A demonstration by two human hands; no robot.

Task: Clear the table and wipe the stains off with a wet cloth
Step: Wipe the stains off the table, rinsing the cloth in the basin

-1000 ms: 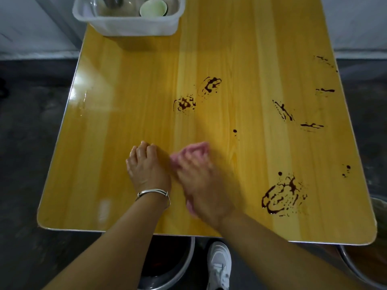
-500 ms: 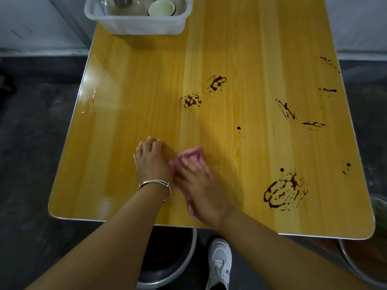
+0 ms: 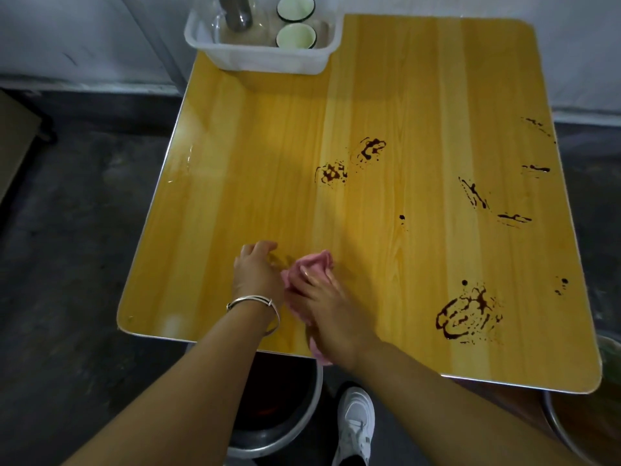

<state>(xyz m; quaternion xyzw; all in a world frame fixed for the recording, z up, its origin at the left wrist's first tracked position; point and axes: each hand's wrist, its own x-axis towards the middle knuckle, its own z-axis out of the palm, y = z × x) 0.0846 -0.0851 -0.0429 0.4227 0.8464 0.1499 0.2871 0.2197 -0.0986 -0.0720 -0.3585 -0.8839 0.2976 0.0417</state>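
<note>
A pink cloth [image 3: 314,264] lies bunched on the yellow wooden table [image 3: 262,183] near its front edge. My right hand [image 3: 331,314] lies on top of the cloth, fingers curled over it, and part of the cloth sticks out under my wrist past the table edge. Just left of the cloth, my left hand [image 3: 257,272], with a silver bangle on the wrist, rests on the table with bent fingers that hold nothing. Dark brown stains mark the table: a big one [image 3: 468,314] at the front right, a pair [image 3: 349,161] in the middle, several streaks [image 3: 475,195] to the right.
A white plastic tub [image 3: 268,60] with two pale green cups [image 3: 295,37] and a metal vessel stands at the table's far left corner. A metal basin [image 3: 279,432] sits on the floor under the front edge, another [image 3: 571,428] at the right. My white shoe [image 3: 356,422] is below.
My right hand has drawn the cloth slightly back toward the front edge and to the left. The left hand's fingers have lifted and bent. The camera view has shifted left and up.
</note>
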